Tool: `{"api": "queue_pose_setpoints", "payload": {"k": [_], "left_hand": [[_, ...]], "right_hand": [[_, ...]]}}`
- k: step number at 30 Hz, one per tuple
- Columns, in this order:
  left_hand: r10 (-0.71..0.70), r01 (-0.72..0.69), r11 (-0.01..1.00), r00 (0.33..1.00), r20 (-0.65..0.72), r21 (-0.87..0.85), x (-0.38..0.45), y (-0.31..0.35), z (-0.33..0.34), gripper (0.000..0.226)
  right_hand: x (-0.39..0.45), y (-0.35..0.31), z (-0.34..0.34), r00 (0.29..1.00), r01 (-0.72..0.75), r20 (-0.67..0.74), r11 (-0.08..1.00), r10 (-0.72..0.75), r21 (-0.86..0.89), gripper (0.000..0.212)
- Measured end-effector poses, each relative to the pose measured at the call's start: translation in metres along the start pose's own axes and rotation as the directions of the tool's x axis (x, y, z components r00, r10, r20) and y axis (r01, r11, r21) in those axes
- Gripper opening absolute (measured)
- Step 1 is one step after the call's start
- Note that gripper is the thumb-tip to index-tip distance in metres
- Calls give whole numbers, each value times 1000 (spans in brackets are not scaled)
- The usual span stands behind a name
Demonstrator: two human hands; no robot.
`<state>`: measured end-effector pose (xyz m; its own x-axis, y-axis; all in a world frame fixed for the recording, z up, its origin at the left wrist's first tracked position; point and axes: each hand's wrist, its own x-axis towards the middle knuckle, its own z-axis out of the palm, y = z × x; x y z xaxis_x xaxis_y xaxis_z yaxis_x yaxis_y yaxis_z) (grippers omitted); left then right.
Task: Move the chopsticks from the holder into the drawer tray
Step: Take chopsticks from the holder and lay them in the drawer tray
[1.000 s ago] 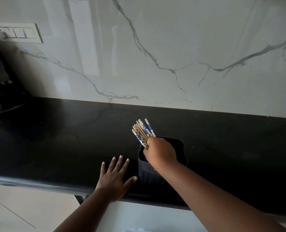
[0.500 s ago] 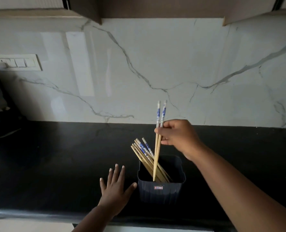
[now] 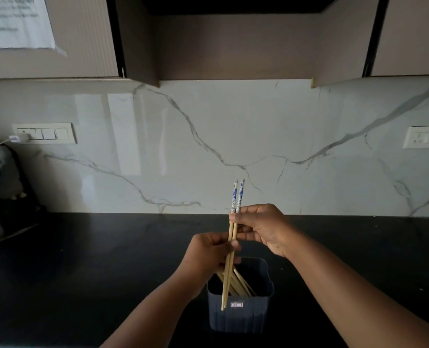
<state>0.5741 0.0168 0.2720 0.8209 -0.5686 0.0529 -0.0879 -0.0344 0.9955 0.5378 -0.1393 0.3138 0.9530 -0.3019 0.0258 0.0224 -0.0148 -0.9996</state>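
A pair of wooden chopsticks with blue-and-white patterned tops stands nearly upright above the dark blue holder. My right hand pinches the pair just below the patterned tops. My left hand grips the same pair lower down, at mid-length. The tips of the pair hang in front of the holder's near rim. Several more chopsticks lean inside the holder, their tops hidden behind my left hand. No drawer or tray is in view.
The holder sits near the front edge of a black counter. A dark appliance with a white cable stands at far left. A marble backsplash carries a switch panel and a socket. Wall cabinets hang overhead.
My right hand has lifted one pair of chopsticks up out of the holder. My left hand left the counter and took hold of the pair's shafts. The camera tilted upward.
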Motion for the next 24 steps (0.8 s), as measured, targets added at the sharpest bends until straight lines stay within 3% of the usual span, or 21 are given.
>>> {"api": "queue_pose_setpoints", "payload": {"k": [9,11,13,15,16,17,18,19,21,24], "left_hand": [[-133,132,991,991,22,23,-1,-1,1,8],[-161,161,987,986,30,22,-1,-2,2,9],[-181,181,983,982,46,4,0,-1,1,7],[-205,207,978,976,70,-21,1,4,-3,7],[-216,219,975,972,86,-24,2,6,-5,10],[-223,226,974,969,106,-21,2,9,-8,13],[-223,227,974,967,126,-13,2,12,-10,14],[-223,225,974,964,143,-1,2,14,-13,15],[-226,225,974,959,172,27,3,19,-16,13],[-261,255,965,941,216,53,5,23,-21,11]], "right_hand": [[-2,7,-2,995,-88,39,994,91,-64,12],[-4,5,-2,993,-105,44,985,112,-136,20],[-9,1,-1,997,-81,-33,938,74,-337,32],[-14,-3,-1,968,60,-138,729,-208,-682,45],[-19,-6,-2,899,181,-91,554,-428,-813,44],[-23,-10,-3,803,322,64,341,-592,-883,38],[-26,-14,-6,727,448,271,137,-631,-883,36],[-27,-16,-8,677,547,465,-32,-570,-836,39],[-27,-13,-11,644,659,696,-232,-317,-715,47],[-23,-6,-17,637,691,762,-350,-117,-632,48]]}}
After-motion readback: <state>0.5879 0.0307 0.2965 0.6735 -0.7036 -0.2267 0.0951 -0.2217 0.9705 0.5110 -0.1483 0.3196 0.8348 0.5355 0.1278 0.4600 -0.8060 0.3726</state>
